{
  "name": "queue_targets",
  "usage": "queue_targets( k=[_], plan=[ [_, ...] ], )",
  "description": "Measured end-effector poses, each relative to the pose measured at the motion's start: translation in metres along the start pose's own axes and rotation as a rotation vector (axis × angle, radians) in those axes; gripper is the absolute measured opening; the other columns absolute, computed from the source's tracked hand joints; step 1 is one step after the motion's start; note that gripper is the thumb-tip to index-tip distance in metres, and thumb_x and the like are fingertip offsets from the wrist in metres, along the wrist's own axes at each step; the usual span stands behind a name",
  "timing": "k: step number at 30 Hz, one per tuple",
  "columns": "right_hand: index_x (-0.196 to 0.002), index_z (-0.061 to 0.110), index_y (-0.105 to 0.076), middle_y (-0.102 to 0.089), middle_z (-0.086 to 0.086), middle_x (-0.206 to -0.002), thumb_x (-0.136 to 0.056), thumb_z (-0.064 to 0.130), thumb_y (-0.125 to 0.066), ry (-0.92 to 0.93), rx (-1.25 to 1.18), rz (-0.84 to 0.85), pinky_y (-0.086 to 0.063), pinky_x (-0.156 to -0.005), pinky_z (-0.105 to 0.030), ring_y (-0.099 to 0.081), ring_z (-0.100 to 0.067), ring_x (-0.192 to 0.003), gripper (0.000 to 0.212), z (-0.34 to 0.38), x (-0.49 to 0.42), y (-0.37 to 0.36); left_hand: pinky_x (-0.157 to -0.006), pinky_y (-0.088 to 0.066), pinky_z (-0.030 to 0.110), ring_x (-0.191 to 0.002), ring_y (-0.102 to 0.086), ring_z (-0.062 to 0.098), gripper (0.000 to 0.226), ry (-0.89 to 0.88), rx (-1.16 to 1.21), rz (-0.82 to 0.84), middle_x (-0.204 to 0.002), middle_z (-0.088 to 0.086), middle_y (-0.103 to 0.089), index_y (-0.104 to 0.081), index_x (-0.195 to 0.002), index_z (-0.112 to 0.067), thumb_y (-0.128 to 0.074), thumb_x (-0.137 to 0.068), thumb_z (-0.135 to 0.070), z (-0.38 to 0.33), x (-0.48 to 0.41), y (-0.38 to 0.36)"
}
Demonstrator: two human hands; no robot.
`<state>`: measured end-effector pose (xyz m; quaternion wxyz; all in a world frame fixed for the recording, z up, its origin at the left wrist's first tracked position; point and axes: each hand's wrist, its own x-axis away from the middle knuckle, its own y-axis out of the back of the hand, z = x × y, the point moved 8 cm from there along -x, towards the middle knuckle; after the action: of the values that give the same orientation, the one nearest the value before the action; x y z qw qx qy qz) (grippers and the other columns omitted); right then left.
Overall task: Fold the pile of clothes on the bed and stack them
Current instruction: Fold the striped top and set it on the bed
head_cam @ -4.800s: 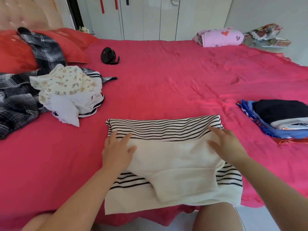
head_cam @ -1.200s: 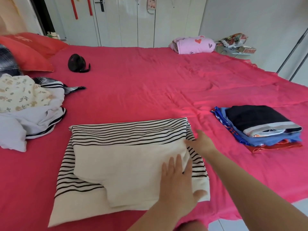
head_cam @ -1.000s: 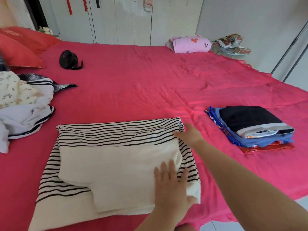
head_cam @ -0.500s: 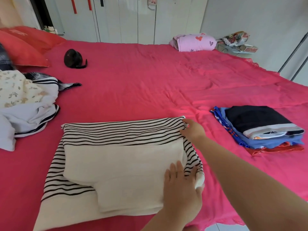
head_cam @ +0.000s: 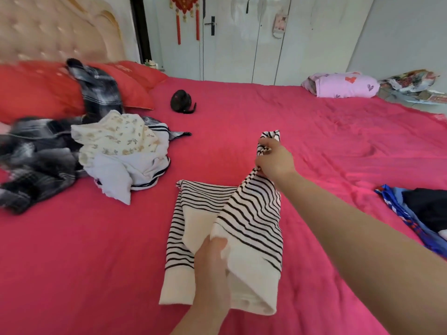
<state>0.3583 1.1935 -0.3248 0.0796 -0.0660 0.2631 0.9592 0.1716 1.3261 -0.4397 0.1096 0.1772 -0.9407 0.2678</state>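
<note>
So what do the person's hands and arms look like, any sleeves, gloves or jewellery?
The left hand and right hand are bare: no gloves, rings or watch visible. The left forearm and right forearm are uncovered, no sleeve in view.

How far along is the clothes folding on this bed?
Done: a small folded stack sits on the bed at right. In hand: the striped top, its right side held up by the right hand and left hand for a fold. Left: the loose pile at left, including a plaid garment.
</note>
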Motion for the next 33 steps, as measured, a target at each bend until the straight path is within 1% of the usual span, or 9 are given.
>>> queue_targets(
  k=[6, 8, 10, 13, 17, 20, 23, 27, 33],
  plan=[
    [-0.136, 0.02, -0.046, -0.06, -0.002, -0.097, -0.082, 0.002, -0.052, 0.247, 0.127, 0.265, -0.034, -0.061, -0.012, -0.053, -0.012, -0.079, 0.057, 0.056, 0.036, -0.124, -0.068, -0.044, 0.038, -0.072, -0.057, 0.024, 0.017, 0.011, 0.004, -0.259, -0.08, 0.013, -0.062, -0.063, -0.073, -0.01, -0.048, -0.079, -0.006, -0.019, -0.012, 0.103],
    [-0.137, 0.023, -0.044, -0.06, -0.003, -0.11, -0.084, 0.006, -0.053, 0.283, 0.161, 0.38, -0.034, -0.074, -0.011, -0.054, -0.011, -0.093, 0.056, 0.057, 0.05, -0.155, -0.071, -0.039, 0.039, -0.075, -0.05, 0.023, 0.009, 0.027, -0.027, -0.352, -0.081, 0.012, -0.056, -0.058, -0.076, -0.01, -0.051, -0.071, -0.013, -0.02, -0.013, 0.13],
    [-0.137, 0.021, -0.045, -0.06, -0.005, -0.118, -0.086, 0.004, -0.05, 0.315, 0.23, 0.389, -0.034, -0.084, -0.016, -0.055, -0.018, -0.106, 0.054, 0.051, 0.058, -0.166, -0.071, -0.041, 0.04, -0.075, -0.05, 0.022, 0.02, 0.023, -0.101, -0.406, -0.079, 0.009, -0.057, -0.061, -0.082, -0.011, -0.048, -0.067, -0.012, -0.024, -0.014, 0.149],
    [-0.137, 0.021, -0.044, -0.055, -0.006, -0.131, -0.091, 0.012, -0.046, 0.326, 0.371, 0.384, -0.035, -0.097, -0.024, -0.05, -0.021, -0.119, 0.047, 0.028, 0.064, -0.157, -0.081, -0.05, 0.037, -0.086, -0.06, 0.022, 0.047, 0.007, -0.329, -0.435, -0.094, 0.002, -0.064, -0.06, -0.112, -0.026, -0.046, -0.077, 0.001, -0.029, -0.014, 0.158],
    [-0.145, 0.032, -0.025, -0.03, -0.004, -0.151, -0.095, 0.042, -0.039, 0.323, 0.801, 0.522, -0.017, -0.115, -0.043, -0.024, -0.022, -0.14, 0.053, -0.031, 0.09, -0.15, -0.069, -0.046, 0.023, -0.089, -0.059, 0.008, 0.055, -0.005, -0.517, -0.33, -0.095, -0.015, -0.062, -0.053, -0.121, -0.031, -0.043, -0.079, 0.003, -0.026, -0.014, 0.15],
    [-0.147, 0.038, -0.012, -0.009, 0.001, -0.157, -0.096, 0.052, -0.027, 0.292, 0.956, 0.535, -0.002, -0.115, -0.049, -0.001, -0.025, -0.145, 0.055, -0.063, 0.104, -0.135, -0.103, -0.036, 0.031, -0.119, -0.046, 0.01, 0.056, -0.076, -0.713, -0.25, -0.129, -0.004, -0.053, -0.047, -0.135, -0.022, -0.046, -0.083, -0.001, -0.029, -0.015, 0.142],
    [-0.147, 0.037, -0.015, -0.01, 0.002, -0.157, -0.097, 0.049, -0.028, 0.299, 0.882, 0.536, -0.004, -0.116, -0.046, -0.002, -0.022, -0.146, 0.053, -0.067, 0.107, -0.124, -0.112, -0.019, 0.029, -0.136, -0.025, 0.013, 0.055, -0.31, -1.03, -0.223, -0.15, -0.002, -0.029, -0.035, -0.142, -0.021, -0.046, -0.089, -0.011, -0.053, -0.02, 0.122],
    [-0.146, 0.033, -0.023, -0.021, -0.002, -0.155, -0.098, 0.043, -0.033, 0.312, 0.746, 0.349, -0.01, -0.115, -0.046, -0.011, -0.022, -0.144, 0.05, -0.046, 0.096, -0.107, -0.114, -0.015, 0.031, -0.141, -0.015, 0.013, 0.054, -0.57, -1.368, 0.003, -0.155, -0.004, -0.017, -0.021, -0.147, -0.024, -0.037, -0.096, -0.024, -0.07, -0.047, 0.056],
    [-0.147, 0.037, -0.015, -0.009, -0.001, -0.158, -0.096, 0.051, -0.024, 0.132, 0.792, 0.344, -0.008, -0.115, -0.05, 0.001, -0.026, -0.145, 0.053, -0.078, 0.107, -0.108, -0.114, 0.007, 0.047, -0.144, 0.011, 0.024, 0.057, -0.442, -1.867, 0.184, -0.158, -0.001, 0.007, 0.0, -0.148, -0.033, -0.021, -0.097, -0.048, -0.018, -0.1, 0.046]
  ],
)
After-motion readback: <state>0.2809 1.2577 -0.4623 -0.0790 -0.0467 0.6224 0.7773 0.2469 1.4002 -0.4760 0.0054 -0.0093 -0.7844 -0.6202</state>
